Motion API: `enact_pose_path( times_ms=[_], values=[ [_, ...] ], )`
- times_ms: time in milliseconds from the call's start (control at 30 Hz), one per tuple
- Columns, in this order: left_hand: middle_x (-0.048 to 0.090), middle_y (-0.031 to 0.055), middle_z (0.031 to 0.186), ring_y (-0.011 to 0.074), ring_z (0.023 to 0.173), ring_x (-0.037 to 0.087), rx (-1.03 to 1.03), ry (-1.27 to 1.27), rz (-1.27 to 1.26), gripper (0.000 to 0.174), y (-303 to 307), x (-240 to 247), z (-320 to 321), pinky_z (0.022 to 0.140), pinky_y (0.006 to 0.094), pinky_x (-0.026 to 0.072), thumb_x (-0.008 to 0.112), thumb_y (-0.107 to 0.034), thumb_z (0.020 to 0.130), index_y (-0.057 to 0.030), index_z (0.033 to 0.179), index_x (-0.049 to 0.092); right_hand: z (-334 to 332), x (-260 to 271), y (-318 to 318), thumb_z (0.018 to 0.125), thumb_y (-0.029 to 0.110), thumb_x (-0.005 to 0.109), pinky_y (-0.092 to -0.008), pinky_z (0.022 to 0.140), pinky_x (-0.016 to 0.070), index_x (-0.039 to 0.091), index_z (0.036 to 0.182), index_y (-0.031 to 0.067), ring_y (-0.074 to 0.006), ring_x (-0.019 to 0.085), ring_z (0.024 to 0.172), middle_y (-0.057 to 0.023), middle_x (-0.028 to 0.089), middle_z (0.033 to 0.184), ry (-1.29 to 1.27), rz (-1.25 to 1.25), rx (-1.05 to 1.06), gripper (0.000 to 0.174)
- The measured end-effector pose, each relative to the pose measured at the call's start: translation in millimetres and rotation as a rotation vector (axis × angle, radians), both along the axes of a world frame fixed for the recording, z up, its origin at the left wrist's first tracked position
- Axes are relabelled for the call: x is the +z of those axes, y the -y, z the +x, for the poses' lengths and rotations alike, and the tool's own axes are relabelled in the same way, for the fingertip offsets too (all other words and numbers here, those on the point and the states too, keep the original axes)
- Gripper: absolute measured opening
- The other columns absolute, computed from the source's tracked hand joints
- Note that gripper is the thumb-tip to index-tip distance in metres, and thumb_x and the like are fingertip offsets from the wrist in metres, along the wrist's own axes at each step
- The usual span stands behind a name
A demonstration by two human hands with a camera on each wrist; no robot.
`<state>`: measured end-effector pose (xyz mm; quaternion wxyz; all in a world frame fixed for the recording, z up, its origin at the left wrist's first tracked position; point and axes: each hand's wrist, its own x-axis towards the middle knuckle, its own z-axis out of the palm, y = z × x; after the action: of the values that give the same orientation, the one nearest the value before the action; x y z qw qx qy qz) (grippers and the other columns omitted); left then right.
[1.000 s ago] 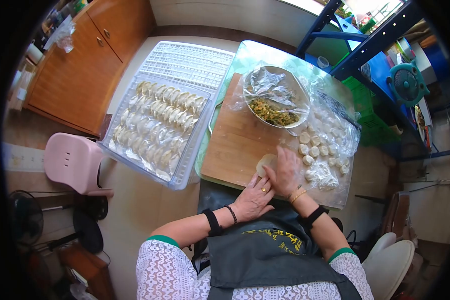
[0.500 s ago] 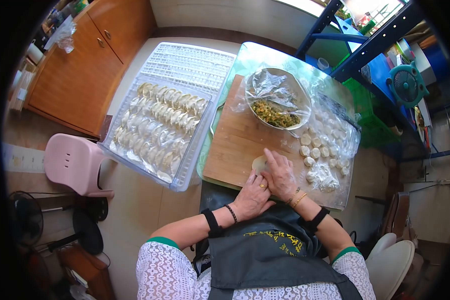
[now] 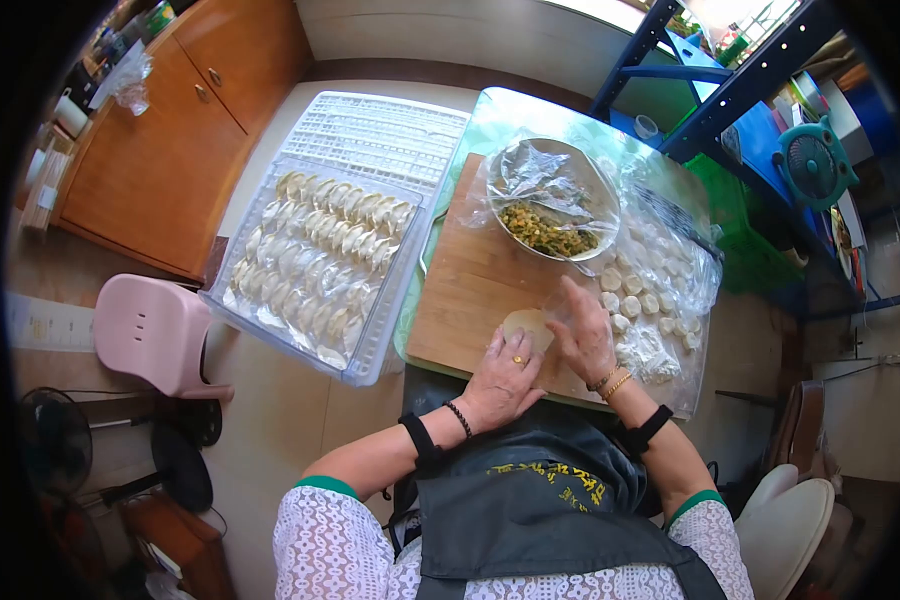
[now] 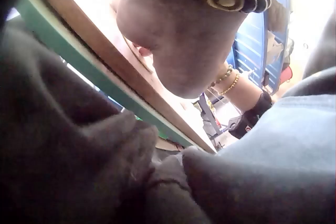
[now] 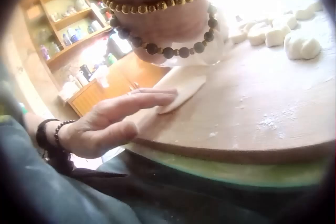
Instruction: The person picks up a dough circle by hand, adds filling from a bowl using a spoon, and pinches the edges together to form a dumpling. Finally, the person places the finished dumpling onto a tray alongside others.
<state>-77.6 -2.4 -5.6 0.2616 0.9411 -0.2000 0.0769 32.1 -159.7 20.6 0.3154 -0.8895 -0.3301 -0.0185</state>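
A flat round dough wrapper point(image 3: 528, 326) lies near the front of the wooden board point(image 3: 457, 290). My left hand point(image 3: 502, 385) rests its extended fingers on the wrapper's near edge; in the right wrist view the fingertips lie flat on the dough point(image 5: 190, 92). Just right of the wrapper, my right hand point(image 3: 588, 338) is raised a little, thumb and fingers around a clear, see-through object point(image 3: 558, 300). Its whitish edge shows below the bracelets in the right wrist view, but I cannot tell its kind. The left wrist view shows mostly wrist and apron.
Small dough pieces point(image 3: 630, 305) lie at the right, partly under plastic wrap, beside a floury heap point(image 3: 650, 358). A metal bowl point(image 3: 610, 190) of chopped filling, half covered with plastic, stands at the back. Left is a tray point(image 3: 282, 345) with rows of dumplings.
My right hand has lifted off the wrapper and moved right, away from my left hand. More of the wrapper shows, with the left fingers now lying on it.
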Motion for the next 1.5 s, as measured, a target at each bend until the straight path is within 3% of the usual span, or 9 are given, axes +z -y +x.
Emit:
enact_pose_path(
  times_ms=[133,267,567,667,867,1000,1133,1233,1500],
  values=[
    [0.044,0.0228,0.128,0.0381,0.129,0.036,-0.157,-0.102,-0.019,0.06,10,1,-5,0.109,0.0548,0.0246,0.066,-0.037,0.08,0.0017,0.123,0.049,-23,13,6,0.075,0.017,0.069,-0.0434,0.089,0.0392,0.036,0.141,0.0066,-0.0348,0.051,0.108,-0.0196,0.051,0.122,0.059,-0.182,0.125,0.076],
    [0.041,0.0223,0.134,0.037,0.132,0.032,-0.204,-0.058,0.012,0.063,15,-1,-15,0.111,0.0524,0.0235,0.065,-0.038,0.08,0.002,0.125,0.047,-32,-12,10,0.075,0.027,0.071,-0.0452,0.091,0.0365,0.035,0.139,0.001,-0.0336,0.049,0.11,-0.0179,0.051,0.123,0.063,-0.309,-0.017,0.078],
    [0.041,0.0227,0.135,0.0377,0.132,0.033,-0.154,-0.095,0.047,0.06,11,5,-10,0.11,0.0545,0.0233,0.065,-0.037,0.081,0.0005,0.126,0.048,12,-29,19,0.076,0.033,0.071,-0.0467,0.09,0.0363,0.037,0.136,0.0017,-0.0336,0.051,0.109,-0.0167,0.053,0.12,-0.06,-0.133,-0.257,0.075],
    [0.042,0.022,0.133,0.038,0.131,0.034,-0.119,-0.065,0.04,0.06,8,10,-7,0.11,0.0554,0.0229,0.065,-0.036,0.081,0.0002,0.126,0.048,8,-30,24,0.077,0.028,0.07,-0.0458,0.089,0.0374,0.039,0.136,0.0037,-0.0322,0.053,0.107,-0.0155,0.054,0.12,0.099,-0.028,-0.17,0.071],
    [0.04,0.0202,0.138,0.0375,0.133,0.032,-0.204,-0.189,0.119,0.063,15,2,-15,0.11,0.0576,0.0199,0.067,-0.036,0.079,-0.0011,0.128,0.048,-41,-11,-4,0.076,0.029,0.071,-0.0416,0.087,0.0386,0.042,0.133,0.005,-0.0293,0.052,0.107,-0.0129,0.055,0.115,0.123,-0.248,0.023,0.068],
    [0.037,0.0194,0.142,0.035,0.135,0.031,-0.176,-0.107,0.138,0.062,18,4,-16,0.11,0.0568,0.0194,0.067,-0.033,0.08,-0.0004,0.129,0.048,-11,-17,-10,0.074,0.046,0.07,-0.0422,0.088,0.0378,0.044,0.128,0.0041,-0.0288,0.051,0.103,-0.0129,0.054,0.106,0.051,-0.248,-0.153,0.073],
    [0.037,0.0199,0.142,0.0346,0.135,0.031,-0.189,-0.107,0.222,0.061,15,3,-13,0.11,0.0574,0.0193,0.065,-0.035,0.081,0.0005,0.129,0.048,14,-20,-5,0.077,0.049,0.067,-0.0454,0.089,0.0365,0.044,0.128,0.0036,-0.0295,0.053,0.105,-0.0143,0.055,0.108,-0.095,-0.291,-0.254,0.071],
    [0.039,0.0213,0.138,0.0375,0.132,0.033,-0.098,-0.147,0.142,0.061,11,10,-13,0.11,0.0577,0.0202,0.065,-0.035,0.082,0.0009,0.128,0.048,16,-29,7,0.079,0.046,0.066,-0.0461,0.089,0.0363,0.043,0.129,0.0039,-0.0295,0.054,0.105,-0.0146,0.055,0.111,-0.005,-0.137,-0.382,0.069],
    [0.039,0.0229,0.138,0.0394,0.132,0.032,-0.148,-0.127,0.275,0.064,12,10,-27,0.11,0.0571,0.0193,0.065,-0.034,0.082,0.0006,0.131,0.045,-39,-20,-8,0.081,0.034,0.065,-0.0414,0.084,0.0412,0.041,0.134,0.0072,-0.0269,0.055,0.1,-0.0103,0.055,0.11,0.129,-0.197,0.003,0.064]
  ],
)
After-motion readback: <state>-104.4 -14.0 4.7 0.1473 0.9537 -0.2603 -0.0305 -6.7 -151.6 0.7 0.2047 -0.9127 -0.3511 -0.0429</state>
